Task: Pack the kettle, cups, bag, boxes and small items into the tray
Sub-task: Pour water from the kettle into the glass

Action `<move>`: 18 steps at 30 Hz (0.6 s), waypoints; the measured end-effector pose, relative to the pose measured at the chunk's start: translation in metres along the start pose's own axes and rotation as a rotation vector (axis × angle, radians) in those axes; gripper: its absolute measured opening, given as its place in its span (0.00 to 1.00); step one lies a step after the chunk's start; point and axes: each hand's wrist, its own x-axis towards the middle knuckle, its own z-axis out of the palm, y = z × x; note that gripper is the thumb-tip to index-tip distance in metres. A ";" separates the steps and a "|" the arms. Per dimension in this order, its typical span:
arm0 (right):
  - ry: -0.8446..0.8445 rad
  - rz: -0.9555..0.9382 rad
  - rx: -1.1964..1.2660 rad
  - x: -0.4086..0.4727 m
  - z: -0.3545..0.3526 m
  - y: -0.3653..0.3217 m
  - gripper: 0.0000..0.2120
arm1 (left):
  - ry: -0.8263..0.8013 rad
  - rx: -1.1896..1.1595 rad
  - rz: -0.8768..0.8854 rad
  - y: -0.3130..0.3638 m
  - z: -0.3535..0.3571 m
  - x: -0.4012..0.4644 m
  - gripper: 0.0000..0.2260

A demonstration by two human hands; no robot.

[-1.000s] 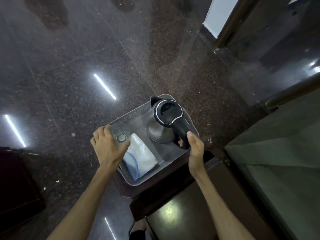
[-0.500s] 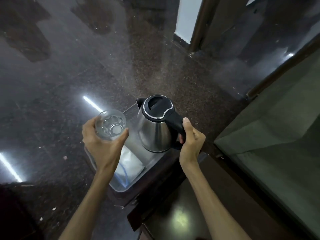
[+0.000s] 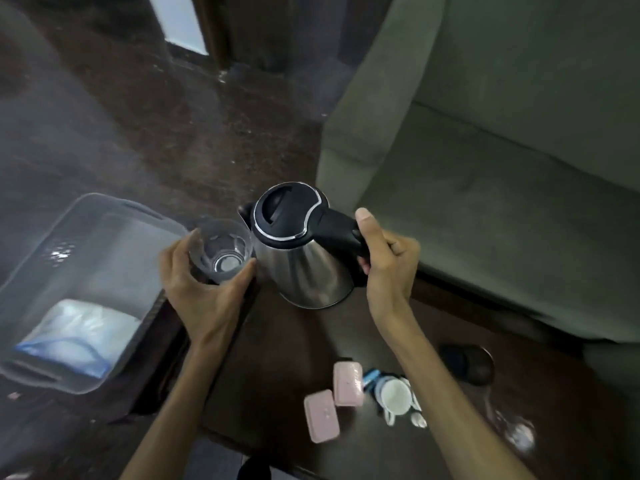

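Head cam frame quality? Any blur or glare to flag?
Head view: dim room, wide-angle bending at the edges. The tray and bag on the left are smeared with blur; kettle and glass are sharper. Glare patch on the dark table at lower right.

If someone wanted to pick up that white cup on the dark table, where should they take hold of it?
Probably by its small side handle, coming from above on the near side. The white cup stands upright with its mouth open upward, and its handle points toward the table's near edge. The pink boxes crowd its left and the right forearm hides its right side. Pinching the rim from above also looks workable.
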 end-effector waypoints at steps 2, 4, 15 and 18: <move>0.052 0.013 -0.047 0.002 -0.048 0.000 0.33 | -0.047 -0.006 0.015 0.016 0.033 -0.026 0.32; 0.099 0.014 -0.102 0.004 -0.091 0.003 0.34 | -0.085 -0.033 0.002 0.030 0.063 -0.052 0.31; 0.227 -0.040 -0.522 0.009 -0.267 0.006 0.35 | -0.346 -0.005 0.066 0.084 0.176 -0.174 0.29; 0.194 -0.064 -0.653 0.006 -0.292 0.007 0.29 | -0.409 0.021 0.066 0.086 0.193 -0.200 0.29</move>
